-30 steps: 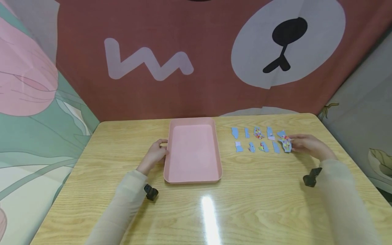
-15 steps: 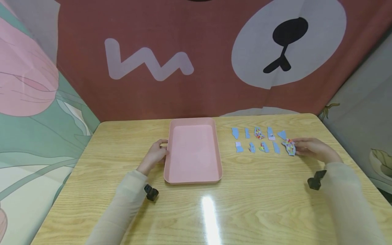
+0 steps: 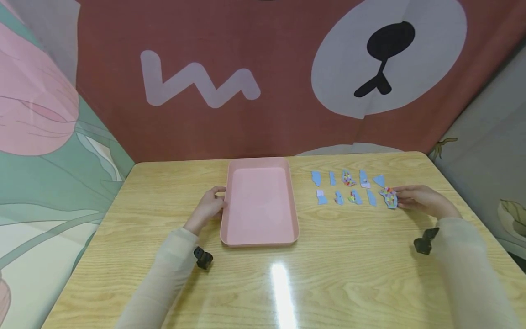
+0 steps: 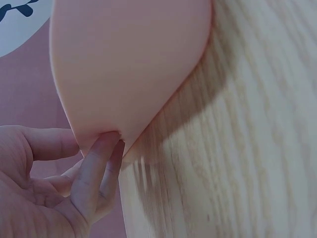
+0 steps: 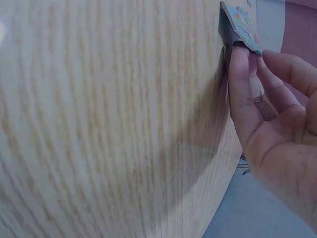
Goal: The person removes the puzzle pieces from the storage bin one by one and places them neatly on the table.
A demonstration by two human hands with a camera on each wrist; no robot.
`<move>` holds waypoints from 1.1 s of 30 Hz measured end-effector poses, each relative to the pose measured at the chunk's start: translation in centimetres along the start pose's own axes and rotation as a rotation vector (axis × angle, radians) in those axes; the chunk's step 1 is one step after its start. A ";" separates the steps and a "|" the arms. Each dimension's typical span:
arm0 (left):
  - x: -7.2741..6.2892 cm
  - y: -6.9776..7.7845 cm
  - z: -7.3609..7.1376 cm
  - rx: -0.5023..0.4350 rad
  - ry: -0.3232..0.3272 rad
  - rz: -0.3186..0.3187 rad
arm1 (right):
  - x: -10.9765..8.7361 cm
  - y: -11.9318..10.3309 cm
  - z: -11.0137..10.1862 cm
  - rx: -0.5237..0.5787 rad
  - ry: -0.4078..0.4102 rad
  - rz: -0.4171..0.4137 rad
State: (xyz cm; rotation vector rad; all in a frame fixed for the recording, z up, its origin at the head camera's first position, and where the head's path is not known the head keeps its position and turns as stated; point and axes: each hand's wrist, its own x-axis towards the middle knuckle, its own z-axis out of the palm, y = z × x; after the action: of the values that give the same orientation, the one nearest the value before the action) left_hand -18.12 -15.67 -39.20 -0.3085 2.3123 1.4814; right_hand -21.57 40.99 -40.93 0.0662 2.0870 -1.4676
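Note:
A shallow pink tray (image 3: 260, 244) lies on the wooden table. My left hand (image 3: 207, 209) holds its left side, with bent fingertips at the rim and outer wall (image 4: 129, 64) in the left wrist view. At the far right, my right hand (image 3: 427, 201) pinches a multicoloured, blue-edged puzzle piece (image 3: 388, 198). In the right wrist view this puzzle piece (image 5: 242, 27) is tilted, one edge lifted off the tabletop. Several other blue puzzle pieces, among them a triangular piece (image 3: 379, 180) and a slim piece (image 3: 371, 198), lie flat in two rows right of the tray.
Behind the table (image 3: 349, 274) hangs a brown printed cloth (image 3: 287, 119), close to its back edge. Printed cloths also flank both sides. Black wrist cameras (image 3: 203, 258) sit at both cuffs. A bright light reflection (image 3: 283, 297) crosses the front tabletop.
My right hand has shifted slightly right and nearer with the puzzle piece, away from the triangular piece, then nearly stopped. My left hand and the tray have stayed put.

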 end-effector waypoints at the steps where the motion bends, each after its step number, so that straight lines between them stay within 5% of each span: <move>1: 0.0 0.1 0.0 -0.002 0.000 -0.001 | 0.0 0.0 0.0 -0.017 0.003 0.008; 33: 0.1 0.0 0.0 0.030 -0.014 0.005 | -1.0 0.6 -1.6 -0.064 -0.025 -0.003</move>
State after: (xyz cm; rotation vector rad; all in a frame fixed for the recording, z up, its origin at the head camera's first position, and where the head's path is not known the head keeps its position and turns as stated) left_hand -18.19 -15.67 -39.24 -0.2833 2.3240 1.4456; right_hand -21.23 42.94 -40.56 0.0200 2.1131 -1.3956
